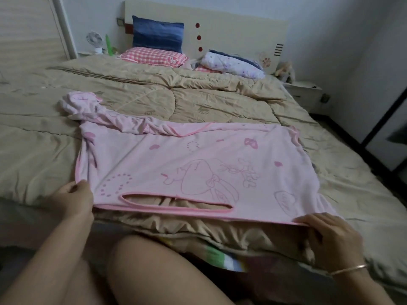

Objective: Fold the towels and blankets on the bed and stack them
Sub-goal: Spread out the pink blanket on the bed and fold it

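A pink towel (176, 159) with a cartoon print and a slot-shaped opening near its front hem lies spread across the tan quilt (198, 100) on the bed. Its far left end is bunched into a crumpled lump. My left hand (73, 198) pinches the towel's near left corner. My right hand (330, 238), with a thin bracelet on the wrist, grips the near right corner at the pink hem. The front edge is held slightly above the quilt between both hands.
At the headboard (231, 27) lie a blue pillow (157, 36), a pink checked pillow (154, 56) and a folded white floral blanket (233, 63). A small fan (95, 41) stands at the back left, a nightstand (305, 92) at the right. My knee (158, 267) is in front.
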The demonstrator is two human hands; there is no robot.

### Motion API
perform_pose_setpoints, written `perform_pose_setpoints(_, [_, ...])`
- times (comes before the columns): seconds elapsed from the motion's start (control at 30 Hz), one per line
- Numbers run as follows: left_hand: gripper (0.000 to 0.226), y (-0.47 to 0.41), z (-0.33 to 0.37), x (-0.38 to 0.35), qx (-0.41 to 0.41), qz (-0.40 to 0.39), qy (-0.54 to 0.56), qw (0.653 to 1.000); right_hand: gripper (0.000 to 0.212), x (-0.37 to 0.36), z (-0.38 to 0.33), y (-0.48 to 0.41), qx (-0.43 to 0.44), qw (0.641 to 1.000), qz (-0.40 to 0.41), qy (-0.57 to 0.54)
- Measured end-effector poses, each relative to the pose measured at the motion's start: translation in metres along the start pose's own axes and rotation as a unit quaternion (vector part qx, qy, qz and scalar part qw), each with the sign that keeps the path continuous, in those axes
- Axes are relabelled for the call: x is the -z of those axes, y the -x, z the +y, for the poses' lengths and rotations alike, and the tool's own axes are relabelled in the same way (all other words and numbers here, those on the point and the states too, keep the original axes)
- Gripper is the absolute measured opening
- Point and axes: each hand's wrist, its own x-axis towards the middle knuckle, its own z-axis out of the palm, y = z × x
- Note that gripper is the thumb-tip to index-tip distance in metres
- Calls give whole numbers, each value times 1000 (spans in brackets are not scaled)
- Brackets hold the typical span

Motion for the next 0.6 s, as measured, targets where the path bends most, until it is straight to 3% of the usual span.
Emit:
perform_pose_setpoints(0.07, [47, 8, -7, -1, -27, -16, -67, 997, 29, -1, 11, 11, -75, 994, -63, -48])
perform_pose_setpoints(0.17, [54, 38, -6, -7, -83, 1, -184, 979, 39, -9, 31, 19, -199, 952, -70, -221])
perform_pose_setpoints(0.2, [62, 49, 0, -11, -125, 15, -209, 970, 41, -8, 35, 17, -235, 942, -54, -232])
perform_pose_setpoints(0.27, [64, 68, 6, -26, -224, 7, -258, 940, 28, -8, 49, 8, -285, 946, -3, -151])
perform_pose_setpoints(0.37, [44, 99, 16, -56, -335, -115, -280, 892, 20, -17, 74, -9, -341, 937, -5, -76])
perform_pose_setpoints(0.5, [34, 151, 25, -93, -391, -321, -246, 827, 24, -24, 89, -33, -386, 903, -154, -112])
perform_pose_setpoints(0.6, [39, 178, 31, -114, -404, -387, -270, 784, 23, -19, 90, -43, -373, 887, -226, -154])
